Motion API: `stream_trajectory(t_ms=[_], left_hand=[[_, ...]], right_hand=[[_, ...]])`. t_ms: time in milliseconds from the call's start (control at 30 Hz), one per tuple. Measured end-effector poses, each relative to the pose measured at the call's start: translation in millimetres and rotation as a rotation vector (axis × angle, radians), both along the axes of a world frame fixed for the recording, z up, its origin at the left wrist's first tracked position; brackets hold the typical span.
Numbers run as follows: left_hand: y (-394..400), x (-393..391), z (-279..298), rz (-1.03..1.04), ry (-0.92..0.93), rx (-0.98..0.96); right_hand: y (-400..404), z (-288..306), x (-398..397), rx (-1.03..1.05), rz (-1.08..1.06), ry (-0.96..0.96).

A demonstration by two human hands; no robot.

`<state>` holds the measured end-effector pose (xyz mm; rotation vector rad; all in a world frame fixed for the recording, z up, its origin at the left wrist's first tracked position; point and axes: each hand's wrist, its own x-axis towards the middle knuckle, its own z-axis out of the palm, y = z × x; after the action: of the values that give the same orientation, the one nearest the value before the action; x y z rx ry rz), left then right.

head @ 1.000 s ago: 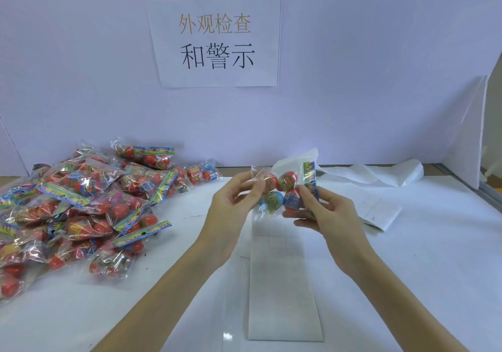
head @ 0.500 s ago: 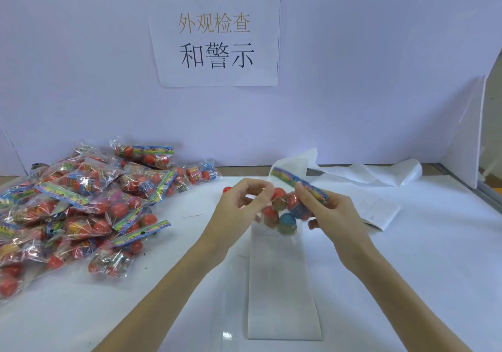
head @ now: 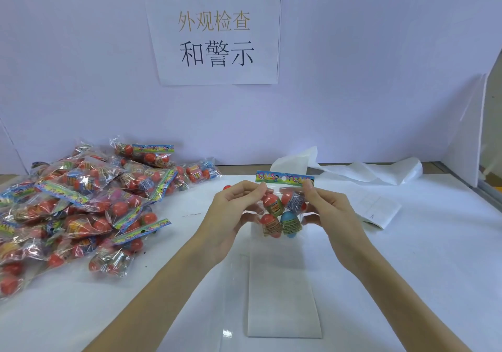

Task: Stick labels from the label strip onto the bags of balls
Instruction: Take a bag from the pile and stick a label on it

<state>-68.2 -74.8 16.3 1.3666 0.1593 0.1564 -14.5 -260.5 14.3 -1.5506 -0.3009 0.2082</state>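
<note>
Two hands: both of mine are up over the table point(head: 407, 283), sharing one bag.
Left hand point(head: 231, 221): thumb and fingertips pinch the bag's upper left corner, just under the header card.
Right hand point(head: 330, 218): thumb and forefinger pinch the upper right corner; the other fingers curl behind the film.
Bag of balls point(head: 282, 213): held upright in the air between my hands, colourful header card point(head: 285, 178) on top, three red balls and a blue one hanging inside.
Label strip point(head: 284, 294): lies flat on the table right below the bag, running toward me.
Pile of bags point(head: 81, 204): heaped on the table well to my left.
Step in hand: I judge I am squaring up this bag for its label; I see no label on the face toward me.
Next move: one hand must let go, peel a label off the strip, and press it onto a flat patch of film while the other steadies the bag.
</note>
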Motion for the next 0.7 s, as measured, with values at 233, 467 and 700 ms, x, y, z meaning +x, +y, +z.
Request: stream_trajectory(t_ms=[233, 467, 700], left_hand=[[1, 5, -8, 0.148, -0.013, -0.167], [8, 5, -2, 0.058, 0.075, 0.008], [1, 5, -10, 0.149, -0.004, 0.265]], right_hand=[[-1, 2, -3, 0.031, 0.16, 0.108], [1, -1, -5, -0.118, 0.019, -0.088], [-2, -2, -2, -0.254, -0.004, -0.246]])
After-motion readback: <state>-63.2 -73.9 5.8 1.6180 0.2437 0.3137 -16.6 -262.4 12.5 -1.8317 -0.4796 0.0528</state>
